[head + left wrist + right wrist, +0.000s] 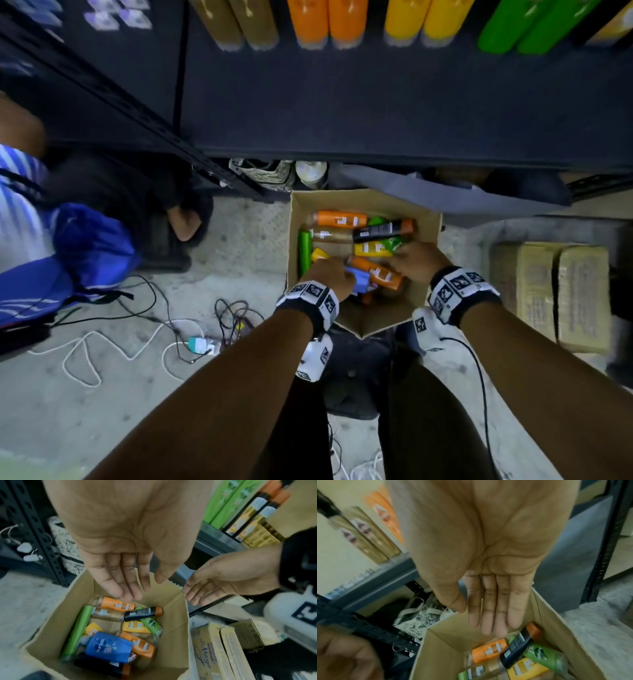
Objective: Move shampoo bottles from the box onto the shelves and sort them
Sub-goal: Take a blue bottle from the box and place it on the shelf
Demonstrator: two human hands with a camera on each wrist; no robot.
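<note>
An open cardboard box [376, 202] stands on the floor below the dark shelf [376, 113]. Inside lie several shampoo bottles: a blue one [108, 647], an orange one [139, 646], a yellow one [135, 626], a long green one [77, 632] and a black tube with an orange cap [142, 613]. My left hand [337, 265] hovers over the box's near left, fingers straight, holding nothing. My right hand [400, 255] hovers over the near right, its fingers [488, 622] also straight and empty. On the shelf stand brown [236, 24], orange [327, 24], yellow [424, 20] and green bottles [524, 27].
Loose cables [137, 329] lie on the floor to the left, beside a blue bag [78, 253] and another person's foot [186, 222]. Closed cartons [555, 291] stand right of the box. A patterned tote bag [263, 174] sits under the shelf.
</note>
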